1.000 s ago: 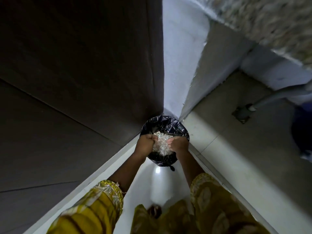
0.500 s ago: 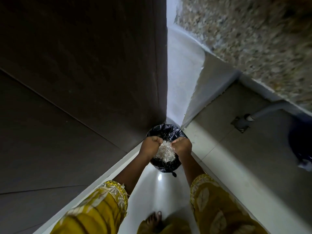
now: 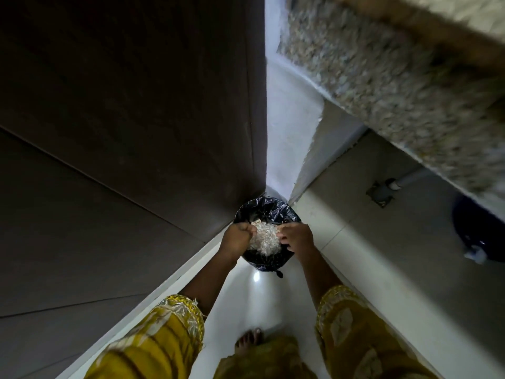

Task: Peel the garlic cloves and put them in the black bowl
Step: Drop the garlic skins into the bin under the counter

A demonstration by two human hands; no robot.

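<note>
A pale heap of garlic peels [image 3: 264,239] hangs between my two hands, directly above a bin lined with a black bag [image 3: 284,212]. My left hand [image 3: 235,237] is curled in a fist on the heap's left edge. On its right edge, my right hand [image 3: 295,236] pinches with bent fingers. Whether the peels lie on a sheet or wrap I cannot tell. No garlic cloves and no black bowl are in view.
The bin stands on a white floor in a corner, with a dark wooden panel [image 3: 136,132] to the left. A speckled stone counter [image 3: 396,86] juts out at the upper right, with a pipe [image 3: 396,184] beneath it. My bare foot [image 3: 250,341] is below.
My head has tilted, so the stone counter fills more of the upper right. Both hands stay over the bin with the peels; the right hand's fingers show more now.
</note>
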